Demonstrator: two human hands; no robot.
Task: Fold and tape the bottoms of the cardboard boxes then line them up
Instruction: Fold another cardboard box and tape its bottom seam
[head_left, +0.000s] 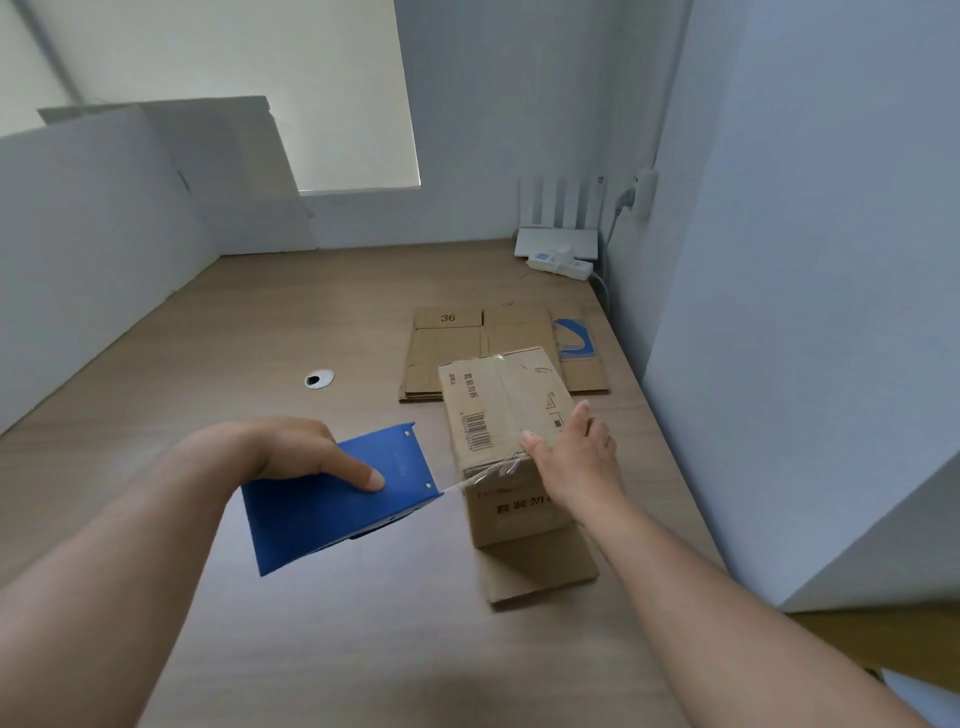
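The left hand (291, 452) grips a flat blue plastic tape dispenser (332, 514). A shiny clear tape strip (478, 475) stretches from it to the brown corrugated cardboard box (498, 410), which stands on the smooth wooden table (260, 322). The right hand (576, 462) presses on the box with straight fingers.

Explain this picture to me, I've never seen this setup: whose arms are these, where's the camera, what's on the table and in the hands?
No machine here: a person's two bare arms, seen from one camera worn on their head, looking down. The left hand grips a blue flat-sided tape dispenser; a strip of clear tape runs from it to the brown cardboard box. The right hand rests on that box. Behind, on the wooden table, lie flattened brown cardboard boxes and a second blue tape dispenser.
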